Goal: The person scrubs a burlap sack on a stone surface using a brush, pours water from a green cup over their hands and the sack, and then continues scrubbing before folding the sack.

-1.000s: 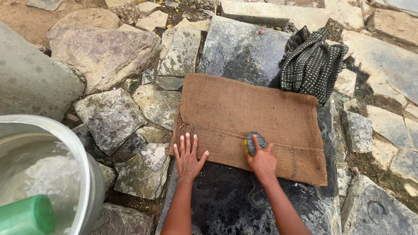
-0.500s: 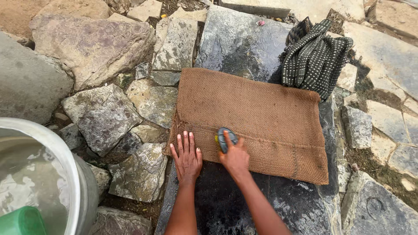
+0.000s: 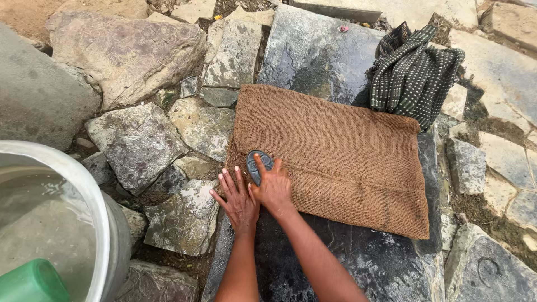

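the right hand (image 3: 274, 189) is closed over a small dark oval scrub brush (image 3: 259, 164), fingers curled across its back and pressing it down on the near left corner of a brown burlap sack (image 3: 330, 151); the brush sits at the sack's left edge, just beyond the knuckles, its long axis pointing away from the person; the left hand (image 3: 238, 200) lies flat and open, fingers spread and holding nothing, its fingertips on the same near left corner of the sack, touching or almost touching the right hand; the two hands are side by side, the left one the nearer to the sack's frayed left edge (image 3: 230, 156); the sack is spread flat on a wet dark stone slab (image 3: 313, 61), its long axis running left to right, so nearly all of its cloth lies to the right of the brush and further from the person; a dark green patterned cloth (image 3: 414, 72) is bunched at the far right corner of the slab, touching the sack's far edge; at the lower left a metal basin (image 3: 103, 223) holds water, with a green plastic cup (image 3: 31, 282) in it, well apart from both hands; rough grey stones (image 3: 140, 142) lie between the basin and the slab.
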